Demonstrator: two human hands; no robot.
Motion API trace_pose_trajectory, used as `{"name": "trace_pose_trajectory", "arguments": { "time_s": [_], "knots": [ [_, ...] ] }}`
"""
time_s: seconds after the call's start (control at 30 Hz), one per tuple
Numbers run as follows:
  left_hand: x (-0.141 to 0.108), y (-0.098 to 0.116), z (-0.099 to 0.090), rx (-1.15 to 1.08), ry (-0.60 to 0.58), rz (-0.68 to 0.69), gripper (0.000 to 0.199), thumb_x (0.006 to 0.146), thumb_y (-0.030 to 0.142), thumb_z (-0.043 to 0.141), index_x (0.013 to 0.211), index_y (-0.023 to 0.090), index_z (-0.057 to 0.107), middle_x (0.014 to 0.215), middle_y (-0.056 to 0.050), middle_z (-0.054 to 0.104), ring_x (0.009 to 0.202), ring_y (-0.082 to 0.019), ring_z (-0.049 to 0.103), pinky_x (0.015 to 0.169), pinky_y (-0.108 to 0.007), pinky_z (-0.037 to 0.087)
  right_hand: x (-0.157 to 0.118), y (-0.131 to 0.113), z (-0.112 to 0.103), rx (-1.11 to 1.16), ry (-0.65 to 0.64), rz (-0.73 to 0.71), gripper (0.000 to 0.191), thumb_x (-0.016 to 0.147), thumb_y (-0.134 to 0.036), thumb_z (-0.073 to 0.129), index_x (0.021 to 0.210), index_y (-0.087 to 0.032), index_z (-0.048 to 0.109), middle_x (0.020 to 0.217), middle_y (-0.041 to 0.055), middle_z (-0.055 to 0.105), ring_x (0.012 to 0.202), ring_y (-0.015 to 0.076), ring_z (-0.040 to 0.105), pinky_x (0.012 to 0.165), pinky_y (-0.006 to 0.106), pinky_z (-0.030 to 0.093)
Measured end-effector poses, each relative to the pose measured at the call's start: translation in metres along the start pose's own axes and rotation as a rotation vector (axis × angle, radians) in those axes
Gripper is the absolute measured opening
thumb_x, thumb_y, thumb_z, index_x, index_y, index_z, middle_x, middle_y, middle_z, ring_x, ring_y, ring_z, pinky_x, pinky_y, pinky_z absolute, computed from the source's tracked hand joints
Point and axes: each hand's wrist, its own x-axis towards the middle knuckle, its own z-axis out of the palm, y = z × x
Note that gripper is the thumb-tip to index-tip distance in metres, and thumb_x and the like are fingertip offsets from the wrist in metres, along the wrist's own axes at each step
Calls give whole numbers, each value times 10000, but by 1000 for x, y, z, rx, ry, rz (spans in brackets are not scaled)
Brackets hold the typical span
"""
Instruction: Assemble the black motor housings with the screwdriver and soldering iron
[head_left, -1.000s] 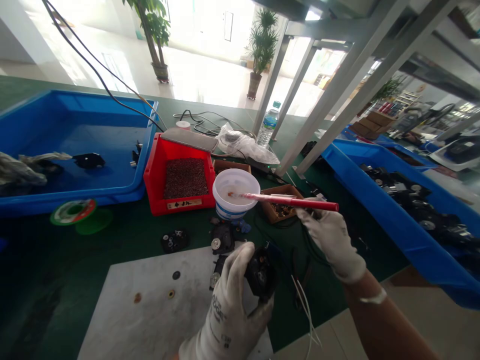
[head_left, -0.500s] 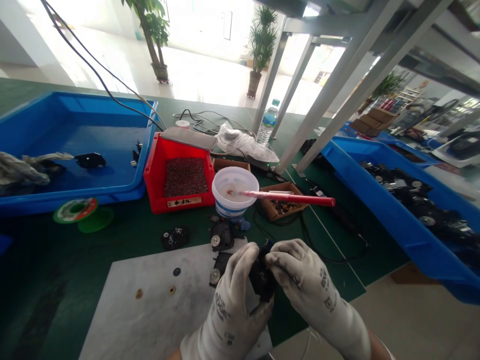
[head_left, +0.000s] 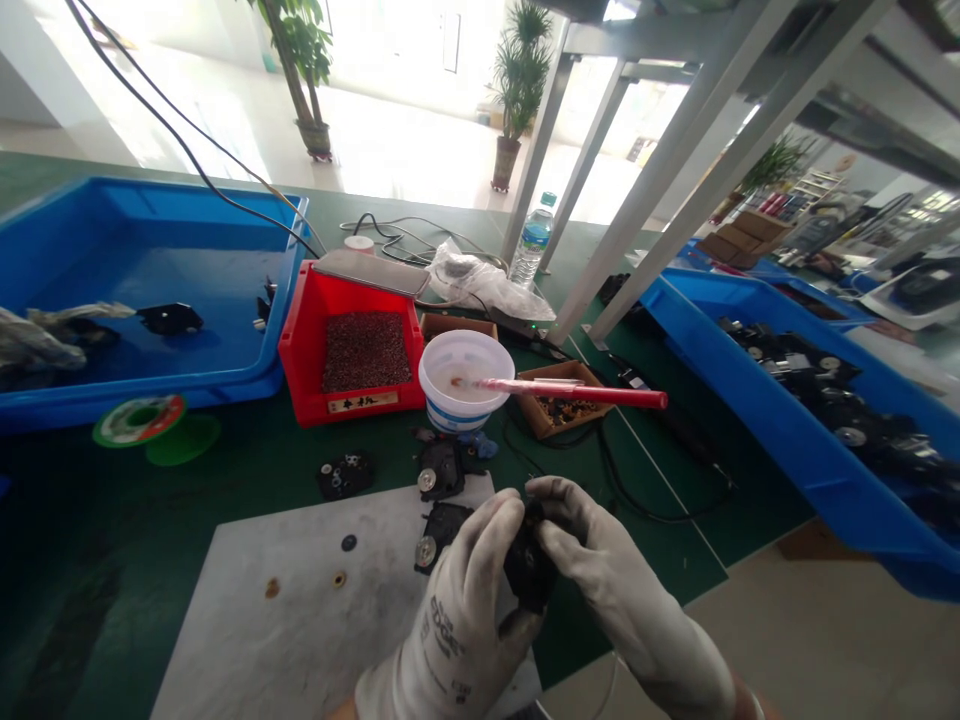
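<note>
Across the whole lower part of the frame spreads a green work table (head_left: pixel 112 520). At the left side sits a big blue tray (head_left: pixel 150 225), and at the right side a long blue tray (head_left: pixel 780 440) is filled with black parts. On the lower middle of the table lies a white stone slab (head_left: pixel 247 620). Above it, near the frame's middle, stands a red bin (head_left: pixel 296 360) full of small dark grains, and just beside it a white tub (head_left: pixel 457 345). A red-handled brush (head_left: pixel 592 396) lies on the tub's rim, reaching over a cardboard box (head_left: pixel 559 372).

One black piece (head_left: pixel 441 470) lies on the table just above the slab, and a second black piece (head_left: pixel 439 530) rests at the slab's top edge. At the lower middle of the frame, the gloved left hand (head_left: pixel 457 610) and gloved right hand (head_left: pixel 607 570) hold a black part (head_left: pixel 531 565) above the slab. The left fingers (head_left: pixel 495 520) and right fingers (head_left: pixel 559 500) are closed around it, grasping it from both sides.
</note>
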Motion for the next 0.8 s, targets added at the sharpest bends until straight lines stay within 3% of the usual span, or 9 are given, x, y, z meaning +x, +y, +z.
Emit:
{"name": "trace_pose_trajectory", "arguments": {
  "time_s": [0.17,0.33,0.43,0.6,0.8],
  "knots": [
    [7,0,-4,15,18,33,681,924,135,662,1554,179,407,1457,-185,601,1355,-285,620,1061,-389,611,-7,-5,0,-25,19,-2,576,779,-581,853,1195,-237,652,1160,104,745,1179,302,687,1018,442,570],
    [20,1,-10,28,-1,-50,411,905,217,720,1294,208,590,1398,-171,612,1293,-313,655,992,-440,649,-13,-1,-3,-126,66,-94,595,853,-643,754,1285,-247,653,1335,127,688,1377,315,569,1111,446,533],
    [21,2,-9,3,-1,-74,330,891,211,727,1191,217,588,1374,-167,611,1279,-312,659,971,-452,656,-11,5,-3,-139,70,-117,563,863,-578,761,1303,-247,640,1255,130,718,1334,327,609,1062,461,574],
    [20,2,-7,-4,5,-76,456,898,197,717,1317,190,535,1350,-185,604,1266,-308,659,967,-454,652,-7,7,-1,-106,55,-91,559,870,-518,764,1327,-240,602,1231,128,724,1220,301,684,1057,456,577],
    [22,2,-7,8,-6,-77,392,883,186,717,1247,212,574,1344,-166,593,1268,-301,651,963,-439,648,-5,7,-1,-46,60,-78,575,842,-523,787,1291,-230,579,1185,132,734,1168,300,705,1035,470,586]
  ]
}}
